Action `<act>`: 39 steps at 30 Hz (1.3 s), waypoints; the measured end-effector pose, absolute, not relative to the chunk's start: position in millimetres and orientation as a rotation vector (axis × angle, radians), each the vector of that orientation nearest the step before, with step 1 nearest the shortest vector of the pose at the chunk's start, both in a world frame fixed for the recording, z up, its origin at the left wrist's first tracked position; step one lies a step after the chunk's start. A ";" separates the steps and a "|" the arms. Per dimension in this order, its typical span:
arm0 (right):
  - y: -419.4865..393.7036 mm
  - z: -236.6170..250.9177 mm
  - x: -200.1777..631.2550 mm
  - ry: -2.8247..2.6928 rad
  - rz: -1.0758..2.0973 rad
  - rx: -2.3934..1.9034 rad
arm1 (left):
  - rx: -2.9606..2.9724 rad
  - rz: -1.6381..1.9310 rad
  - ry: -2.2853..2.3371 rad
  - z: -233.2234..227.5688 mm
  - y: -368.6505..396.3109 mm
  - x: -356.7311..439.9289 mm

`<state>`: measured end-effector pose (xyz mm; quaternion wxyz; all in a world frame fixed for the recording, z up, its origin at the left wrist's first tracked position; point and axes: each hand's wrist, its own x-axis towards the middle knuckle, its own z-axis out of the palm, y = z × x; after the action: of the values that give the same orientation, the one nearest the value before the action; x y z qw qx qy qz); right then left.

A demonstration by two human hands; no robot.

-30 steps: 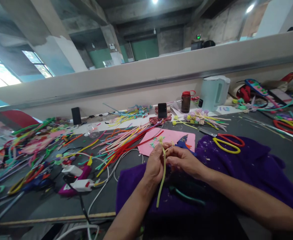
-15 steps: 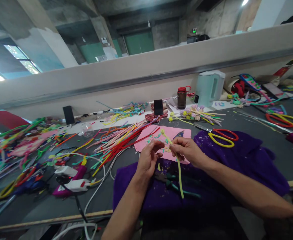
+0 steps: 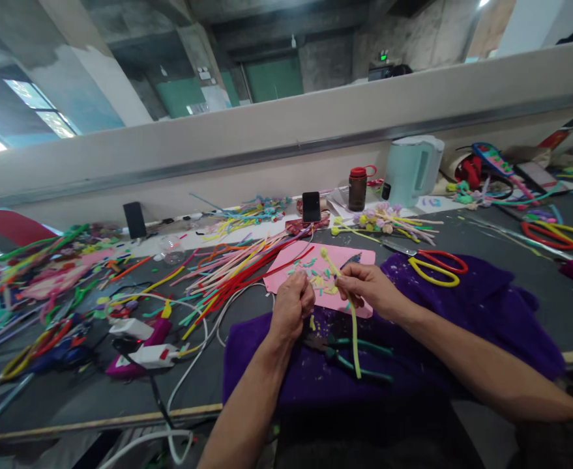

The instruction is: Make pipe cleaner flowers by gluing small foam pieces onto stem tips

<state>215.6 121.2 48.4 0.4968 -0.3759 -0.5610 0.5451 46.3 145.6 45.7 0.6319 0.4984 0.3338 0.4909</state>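
My right hand (image 3: 367, 285) pinches a pale yellow-green pipe cleaner (image 3: 355, 342) near its upper part. A small rounded knob tops the stem, and its long tail hangs down over the purple cloth (image 3: 254, 348). To the left, my left hand (image 3: 292, 303) is apart from the stem with its fingers curled closed; whatever may be inside them is hidden. Under and beyond both hands lies a pink sheet (image 3: 275, 277) scattered with small yellow and teal snippets. Green-handled pliers (image 3: 334, 354) rest on the cloth just below my hands.
Red-and-yellow-handled scissors (image 3: 435, 272) lie on the right. Bundled pipe cleaners (image 3: 237, 277) spread to the left beside a power strip (image 3: 142, 361) and cables. Along the wall stand a phone (image 3: 311, 207), a brown bottle (image 3: 357, 190) and a pale kettle (image 3: 410, 172).
My left hand's fingers have curled in from a loose, parted shape, and the hand has turned slightly. My right hand still holds the pipe cleaner in nearly the same place.
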 end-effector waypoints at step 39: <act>124.9 46.8 224.5 -1.262 1.761 -0.777 | 1.155 1.115 0.787 51.3 141.2 39.9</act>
<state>224.5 124.9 46.8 0.4077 -0.3081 -0.5007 0.6987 39.9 141.2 51.3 0.6264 0.5036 0.3433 0.4860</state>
